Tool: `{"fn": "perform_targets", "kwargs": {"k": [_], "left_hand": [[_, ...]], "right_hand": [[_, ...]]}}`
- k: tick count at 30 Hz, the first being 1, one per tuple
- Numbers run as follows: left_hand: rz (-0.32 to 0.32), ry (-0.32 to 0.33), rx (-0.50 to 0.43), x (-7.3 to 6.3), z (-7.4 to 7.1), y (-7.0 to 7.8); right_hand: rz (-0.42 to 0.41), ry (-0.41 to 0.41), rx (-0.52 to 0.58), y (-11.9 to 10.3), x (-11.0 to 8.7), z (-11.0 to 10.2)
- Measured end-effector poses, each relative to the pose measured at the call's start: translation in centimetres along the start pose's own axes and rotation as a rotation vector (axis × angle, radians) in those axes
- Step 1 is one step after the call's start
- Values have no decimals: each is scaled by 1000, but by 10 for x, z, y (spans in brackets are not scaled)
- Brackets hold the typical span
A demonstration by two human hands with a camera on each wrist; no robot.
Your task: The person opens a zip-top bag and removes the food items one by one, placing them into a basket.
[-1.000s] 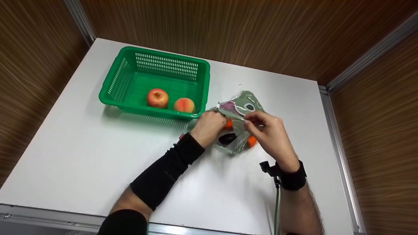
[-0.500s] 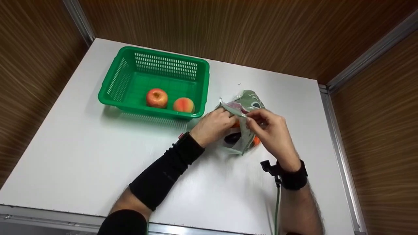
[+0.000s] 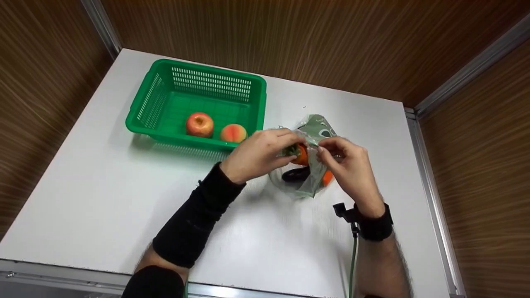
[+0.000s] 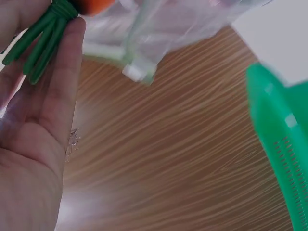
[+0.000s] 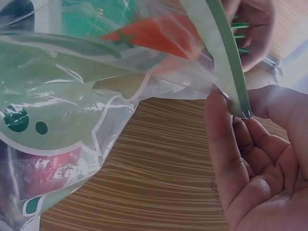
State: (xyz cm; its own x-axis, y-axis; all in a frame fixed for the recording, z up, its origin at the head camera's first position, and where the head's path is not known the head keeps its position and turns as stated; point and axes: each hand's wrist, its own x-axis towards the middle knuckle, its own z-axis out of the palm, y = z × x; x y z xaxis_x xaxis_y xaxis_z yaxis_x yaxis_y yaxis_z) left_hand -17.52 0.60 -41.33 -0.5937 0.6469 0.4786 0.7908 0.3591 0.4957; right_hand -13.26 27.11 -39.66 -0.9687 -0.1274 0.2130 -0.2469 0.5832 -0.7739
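Observation:
My left hand (image 3: 263, 151) grips an orange carrot (image 3: 301, 155) by its top, where it sits at the mouth of a clear zip bag (image 3: 315, 176) printed with a green cartoon animal. The carrot's green stems (image 4: 45, 41) lie between the thumb and fingers in the left wrist view. Thumb and fingers of my right hand (image 3: 352, 169) pinch the bag's opening edge (image 5: 226, 57). Inside the bag are a dark purple, eggplant-like piece (image 3: 295, 174) and another orange piece (image 3: 327, 178). The carrot's tapered end (image 5: 159, 36) shows through the plastic in the right wrist view.
Left of the bag stands a green plastic basket (image 3: 207, 68) on the white table (image 3: 103, 198). An apple (image 3: 199, 124) and a peach (image 3: 234, 133) lie in it. Wood-grain panels (image 3: 265, 41) enclose the table's back and sides. A cable (image 3: 352, 260) hangs from the right wrist.
My left hand has drawn back from inside the bag to its mouth, and the carrot with its green top now shows in the fingers. The right hand stays on the bag edge, shifted slightly right.

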Motion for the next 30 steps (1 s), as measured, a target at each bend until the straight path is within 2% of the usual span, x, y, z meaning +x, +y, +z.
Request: {"fn": "perform_targets", "kwargs": {"k": [5, 9, 16, 24, 27, 30], "left_hand": [[-13, 79, -49, -9, -30, 6], [-20, 172, -36, -19, -55, 8], [-90, 327, -11, -39, -89, 2], [-117, 483, 42, -55, -112, -8], [-140, 509, 88, -56, -115, -15], [-194, 513, 117, -56, -115, -26]], "right_hand": [[-1, -2, -2, 1, 0, -1], [-4, 5, -10, 1, 0, -1], [4, -6, -8, 0, 2, -1], [2, -10, -11, 0, 3, -1], [4, -11, -6, 0, 2, -1], [3, -10, 2, 0, 2, -1]]}}
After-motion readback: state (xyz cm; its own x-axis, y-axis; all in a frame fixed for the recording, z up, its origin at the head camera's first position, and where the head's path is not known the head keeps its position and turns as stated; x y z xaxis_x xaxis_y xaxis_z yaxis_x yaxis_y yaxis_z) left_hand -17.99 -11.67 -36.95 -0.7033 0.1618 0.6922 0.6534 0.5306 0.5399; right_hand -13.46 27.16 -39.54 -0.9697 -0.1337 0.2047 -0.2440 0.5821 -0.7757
